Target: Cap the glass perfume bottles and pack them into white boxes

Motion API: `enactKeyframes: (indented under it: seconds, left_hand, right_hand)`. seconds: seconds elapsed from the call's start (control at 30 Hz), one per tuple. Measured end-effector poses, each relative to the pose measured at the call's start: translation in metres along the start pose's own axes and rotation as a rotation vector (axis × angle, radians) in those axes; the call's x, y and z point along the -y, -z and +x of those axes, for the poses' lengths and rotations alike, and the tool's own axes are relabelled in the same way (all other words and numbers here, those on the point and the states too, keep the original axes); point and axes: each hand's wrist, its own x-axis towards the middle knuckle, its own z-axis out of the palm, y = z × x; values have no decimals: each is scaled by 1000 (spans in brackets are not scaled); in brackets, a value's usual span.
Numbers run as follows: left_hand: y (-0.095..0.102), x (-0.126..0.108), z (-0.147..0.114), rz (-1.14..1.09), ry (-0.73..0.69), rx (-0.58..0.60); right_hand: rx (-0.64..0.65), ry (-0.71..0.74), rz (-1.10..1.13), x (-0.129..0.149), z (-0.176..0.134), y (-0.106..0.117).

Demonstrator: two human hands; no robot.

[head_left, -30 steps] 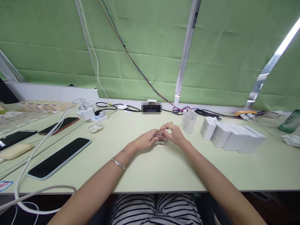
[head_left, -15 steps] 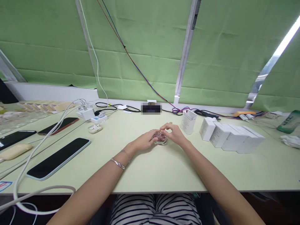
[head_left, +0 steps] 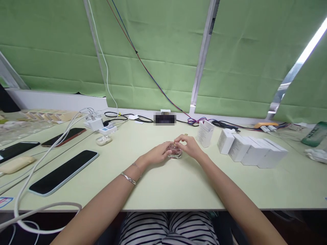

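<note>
A small, clear glass perfume bottle (head_left: 174,155) with pinkish contents rests on the table in front of me. My left hand (head_left: 159,152) curls round its left side, fingers behind and thumb at the front. From the right, my right hand (head_left: 188,144) pinches the small gold top (head_left: 175,144) of the bottle between thumb and forefinger. Part of the bottle is hidden by my fingers. Just behind my right hand is a small gold piece (head_left: 186,135), partly covered. Nearest to that hand on the right stands a white carton (head_left: 205,134) with its top flaps up.
Several white cartons (head_left: 251,151) stand in a row at the right. On the left lie a phone (head_left: 65,172), more phones, white cables and a charger (head_left: 94,122). A green bottle (head_left: 315,133) lies far right. Black cables (head_left: 226,125) run along the back edge.
Almost nothing differs. Both hands stay at the bottle, with only a slight shift of the fingers at the gold top.
</note>
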Motion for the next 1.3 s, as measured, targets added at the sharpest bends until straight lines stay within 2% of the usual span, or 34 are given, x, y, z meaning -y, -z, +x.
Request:
enactKeyframes:
  seconds: [0.4,0.73,1.0,1.2,1.3]
  left_hand:
    - [0,1,0,0,-26,0]
    - [0,0,0,11,-2,1]
    - [1,-1,0,14,0,12]
    - [0,1,0,44,-11,5]
    - [0,1,0,41,-6,3]
  right_hand:
    - [9,-39,-13,3,1,-1]
    - [-7,39,-43,-1,2,-3]
    - [-8,-33,-11,3,2,-3]
    - [1,24,-26,1,2,-2]
    - [11,4,-13,-1,2,-1]
